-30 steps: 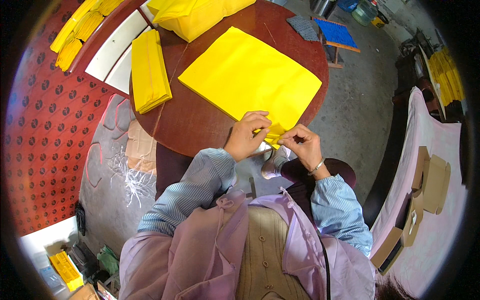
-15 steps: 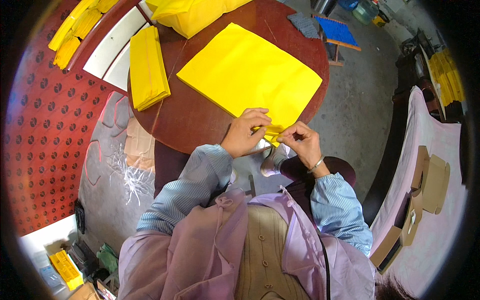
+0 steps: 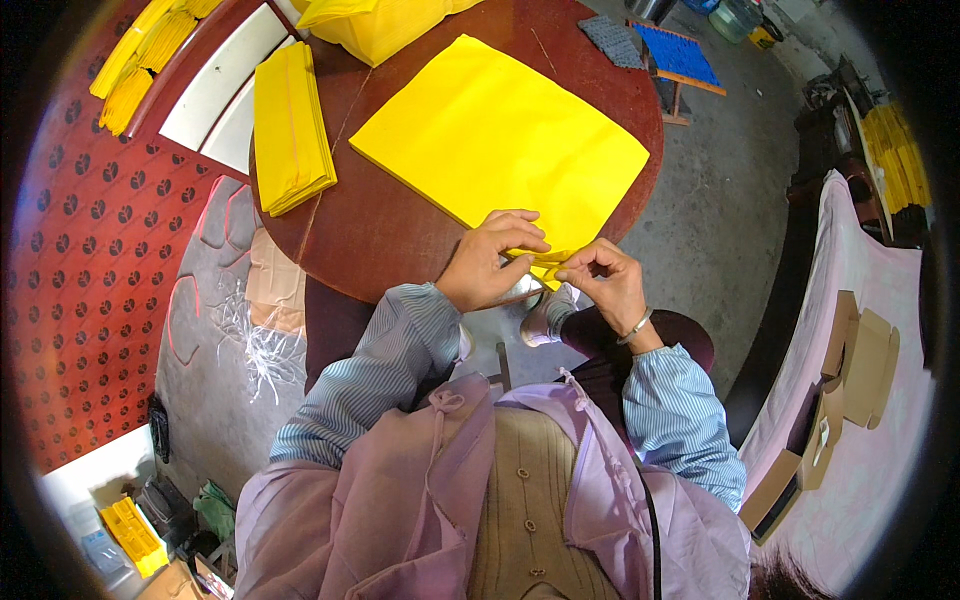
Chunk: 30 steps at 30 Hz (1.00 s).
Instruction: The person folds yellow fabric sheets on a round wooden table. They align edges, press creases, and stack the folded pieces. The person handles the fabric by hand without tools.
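Observation:
A flat pile of yellow cloth-like sheets point(image 3: 505, 135) lies on a round reddish-brown table point(image 3: 400, 250), its near corner reaching the table's front edge. At that corner, my left hand point(image 3: 492, 258) is curled, with its thumb and fingertips on a narrow folded edge of the yellow sheet. Beside it, my right hand point(image 3: 608, 285) pinches the same folded edge between thumb and fingers. My two hands are a small gap apart. How many layers the fingers hold is hidden.
A folded yellow bundle point(image 3: 292, 130) lies at the table's left, and a larger yellow heap point(image 3: 375, 30) at its back. A blue-topped stool point(image 3: 678, 58) stands behind right. Open cardboard boxes point(image 3: 868, 368) rest on a pink-covered surface at right. White strips point(image 3: 268, 350) litter the floor at left.
The view has shifted slightly. Both hands stay at the near corner; the folded edge between them looks a little changed in shape.

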{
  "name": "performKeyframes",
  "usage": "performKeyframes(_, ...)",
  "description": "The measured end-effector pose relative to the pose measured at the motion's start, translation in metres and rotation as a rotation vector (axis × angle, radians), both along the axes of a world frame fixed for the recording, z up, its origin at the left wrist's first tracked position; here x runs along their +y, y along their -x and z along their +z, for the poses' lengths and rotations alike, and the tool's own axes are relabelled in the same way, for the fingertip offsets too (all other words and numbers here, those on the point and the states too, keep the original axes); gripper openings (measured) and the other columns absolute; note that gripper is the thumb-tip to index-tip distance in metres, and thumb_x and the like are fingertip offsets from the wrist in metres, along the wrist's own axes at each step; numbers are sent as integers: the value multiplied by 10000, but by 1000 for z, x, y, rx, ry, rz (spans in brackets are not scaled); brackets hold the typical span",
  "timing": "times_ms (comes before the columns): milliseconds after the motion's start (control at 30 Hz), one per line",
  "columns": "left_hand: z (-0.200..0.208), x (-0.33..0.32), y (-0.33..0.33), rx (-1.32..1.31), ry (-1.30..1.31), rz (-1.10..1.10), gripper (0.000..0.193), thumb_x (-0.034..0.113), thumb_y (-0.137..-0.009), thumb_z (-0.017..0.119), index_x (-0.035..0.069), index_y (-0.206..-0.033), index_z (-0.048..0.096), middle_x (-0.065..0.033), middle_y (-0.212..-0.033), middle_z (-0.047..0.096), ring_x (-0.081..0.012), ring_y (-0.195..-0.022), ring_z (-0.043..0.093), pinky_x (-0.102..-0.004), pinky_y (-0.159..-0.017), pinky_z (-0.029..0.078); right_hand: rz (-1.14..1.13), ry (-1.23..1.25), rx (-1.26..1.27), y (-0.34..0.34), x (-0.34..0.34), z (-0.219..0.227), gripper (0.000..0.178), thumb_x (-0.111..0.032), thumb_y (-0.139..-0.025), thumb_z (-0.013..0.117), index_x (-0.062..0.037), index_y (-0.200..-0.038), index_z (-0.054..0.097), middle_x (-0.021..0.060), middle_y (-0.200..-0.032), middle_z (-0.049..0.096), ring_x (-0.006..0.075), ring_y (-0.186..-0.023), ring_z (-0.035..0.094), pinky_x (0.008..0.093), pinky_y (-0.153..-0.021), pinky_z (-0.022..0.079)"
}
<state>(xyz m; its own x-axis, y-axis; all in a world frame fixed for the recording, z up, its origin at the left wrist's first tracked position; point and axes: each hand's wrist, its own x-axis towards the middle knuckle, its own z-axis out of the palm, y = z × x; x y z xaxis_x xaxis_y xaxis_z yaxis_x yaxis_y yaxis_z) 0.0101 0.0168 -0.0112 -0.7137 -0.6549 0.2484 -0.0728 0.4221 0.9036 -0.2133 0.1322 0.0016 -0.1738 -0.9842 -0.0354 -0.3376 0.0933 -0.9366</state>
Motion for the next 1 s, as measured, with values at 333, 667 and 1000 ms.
performKeyframes(333,-1,-2,-2,-1,-25,-24,239,39,-879,695,7,-1096,790,-160,-1244,722,-361,-1385,571,-473,-1163,475,9,37,22,-1,-1,2,151,-92,-853,897,-20,-907,775,6,-884,681,76,-755,587,245,-683,484)
performKeyframes(667,2,-2,-3,-14,-37,-47,270,1,-874,724,33,-1134,788,-142,-1267,717,-358,-1399,556,-475,-1184,442,0,38,-19,-1,-2,1,155,-90,-855,899,-20,-900,767,-1,-882,673,62,-747,574,230,-664,463)
performKeyframes(1000,-4,18,16,57,115,185,178,24,-842,815,5,-1017,786,-157,-1132,740,-353,-1283,639,-435,-1066,524,-20,107,-6,-2,-3,1,181,-89,-855,897,-14,-922,745,-4,-875,653,70,-753,577,239,-673,477)
